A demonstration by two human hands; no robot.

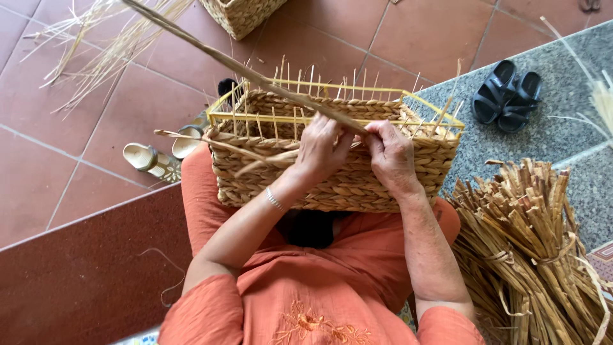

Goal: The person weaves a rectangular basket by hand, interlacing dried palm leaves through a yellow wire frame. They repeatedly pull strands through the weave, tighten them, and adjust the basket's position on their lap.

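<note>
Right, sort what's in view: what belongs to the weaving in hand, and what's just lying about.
In use:
left hand
right hand
half-woven basket
long strand
bundle of dried stalks

Lying about:
black sandals
cream sandals
second basket

Soft, even daylight fills the scene with no glare, leaving only faint shadows under the black sandals (pixel 506 94) and the woven basket (pixel 332 150), while focus stays sharp at centre and straight lines bend slightly toward the edges.

Black sandals (pixel 506 94) on grey stone, bundled dried stalks (pixel 533 255), cream sandals (pixel 159 156) on red tiles, second woven basket (pixel 242 14)
</note>
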